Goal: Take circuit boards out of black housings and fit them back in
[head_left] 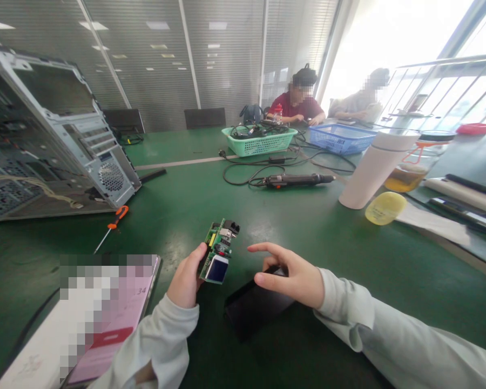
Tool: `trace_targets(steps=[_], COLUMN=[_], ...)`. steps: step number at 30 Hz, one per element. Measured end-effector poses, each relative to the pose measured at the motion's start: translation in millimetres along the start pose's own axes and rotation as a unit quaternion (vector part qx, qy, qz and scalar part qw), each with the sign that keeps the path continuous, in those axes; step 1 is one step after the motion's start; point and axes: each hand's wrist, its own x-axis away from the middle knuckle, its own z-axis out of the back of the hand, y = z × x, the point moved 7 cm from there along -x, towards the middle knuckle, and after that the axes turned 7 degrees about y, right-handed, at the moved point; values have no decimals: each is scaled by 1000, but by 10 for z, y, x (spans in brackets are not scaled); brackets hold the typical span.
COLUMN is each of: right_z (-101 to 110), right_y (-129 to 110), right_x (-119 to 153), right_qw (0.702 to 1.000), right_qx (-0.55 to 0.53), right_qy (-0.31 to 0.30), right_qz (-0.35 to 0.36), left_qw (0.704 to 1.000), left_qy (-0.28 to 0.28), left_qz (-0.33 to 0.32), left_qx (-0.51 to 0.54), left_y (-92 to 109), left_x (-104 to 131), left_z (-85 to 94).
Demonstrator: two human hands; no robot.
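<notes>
Left hand (188,273) in play, thumb on top, gripping green circuit board (214,248) with small dark screen (217,269), held above worktop (178,200) toward near edge. Right hand (289,273) just beside, fingers loosely parted, index pointing at board; black case (251,308) lies right under it, contact impossible to tell. Over left, opened computer case (71,141), orange-handled screwdriver (113,224) near its corner. Toward far edge, green basket (263,146) piled with cables (259,130), blue basket (340,141) alongside.
</notes>
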Motion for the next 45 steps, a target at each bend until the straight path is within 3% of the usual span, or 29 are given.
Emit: trace_targets(steps=[4,8,12,17,25,45], right_z=[69,135,134,-36,-350,-274], right_y=[5,148,247,265,142,-23], right_x=[-32,-94,-131,-68,45,30], right_qw=[999,977,938,899,850,827], right_qx=[15,-154,-261,-329,-428,-508], right_qy=[38,72,56,-25,-138,-56], right_qz=[-3,-126,-221,-288,-274,-235], left_qw=[996,995,995,996,996,997], left_qy=[15,-7,-6,3,10,11], left_qz=[41,48,46,40,43,37], left_qx=[72,90,90,85,75,68], left_y=[-19,10,15,-5,-21,-29], left_x=[-15,-28,-32,-51,-66,-71], left_z=[16,1,-1,18,31,36])
